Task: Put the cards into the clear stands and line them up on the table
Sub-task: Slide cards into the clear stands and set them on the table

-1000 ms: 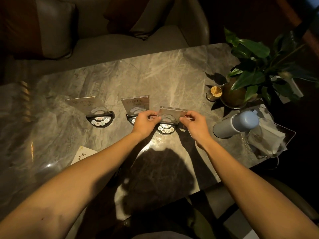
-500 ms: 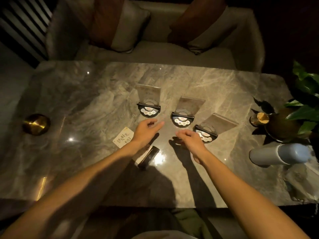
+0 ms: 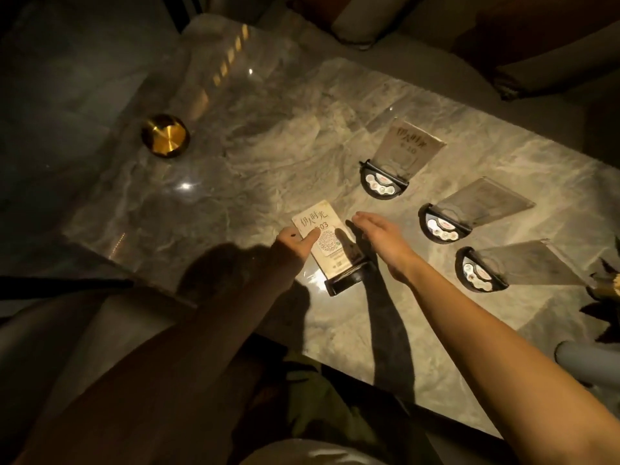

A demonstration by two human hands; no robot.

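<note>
Beside three stands [image 3: 442,226], left hand [image 3: 295,245] pinches the card [image 3: 323,238]; right hand [image 3: 380,238] hovers open; card's lower text blurred.

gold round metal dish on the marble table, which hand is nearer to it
Left. The left hand rests on the white card, nearer the gold round metal dish; the right hand hovers farther right.

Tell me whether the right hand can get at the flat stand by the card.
Probably yes: the right hand hovers open just beside the flat stand, with nothing between them; the left hand only pins the card.
</note>
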